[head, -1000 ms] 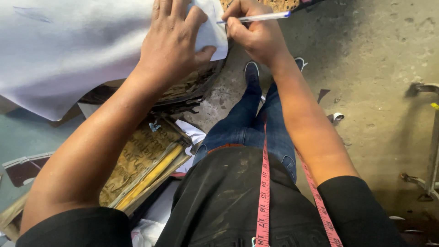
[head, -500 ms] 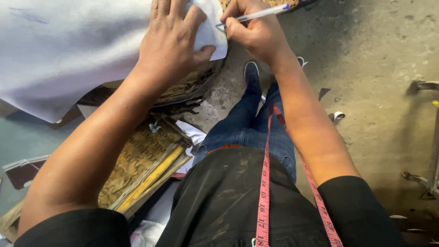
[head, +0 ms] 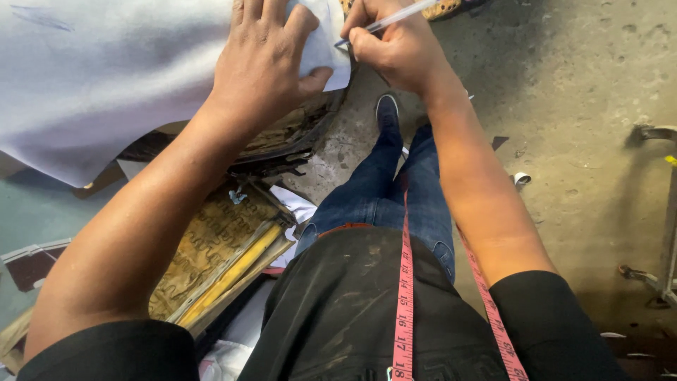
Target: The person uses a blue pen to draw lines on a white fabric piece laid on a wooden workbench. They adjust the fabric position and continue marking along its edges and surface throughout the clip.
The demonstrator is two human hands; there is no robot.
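A: What is the left hand [head: 264, 60] doing?

B: It lies flat on a big white sheet [head: 106, 77]. The fingers are spread wide and press the sheet down. It grips nothing.

A: And the right hand [head: 398, 49]?

B: It is closed around a white pen [head: 388, 17]. The pen tip touches the corner of the white sheet, just beside the left thumb.

A: Where is the sheet?

B: It is at the top left, spread over a pile of things on the tabletop [head: 28, 212]. Its corner hangs out past the edge of the pile.

A: What is under the sheet?

B: A dark, worn piece [head: 282, 144] with rough edges peeks out. Lower down there is a brown patterned piece [head: 204, 247] with yellow strips [head: 229, 271] along its side.

A: What is the person wearing?

B: A black top [head: 345, 310], blue jeans [head: 384, 201] and a dark shoe [head: 386, 113]. A pink measuring tape [head: 404, 296] hangs around the neck and down the front.

A: What is on the right?

B: A grey concrete floor [head: 585, 106] with marks on it. A small white thing [head: 522, 178] lies there, near the right arm. I cannot tell what it is. A bit of metal frame [head: 666, 212] shows at the far right edge
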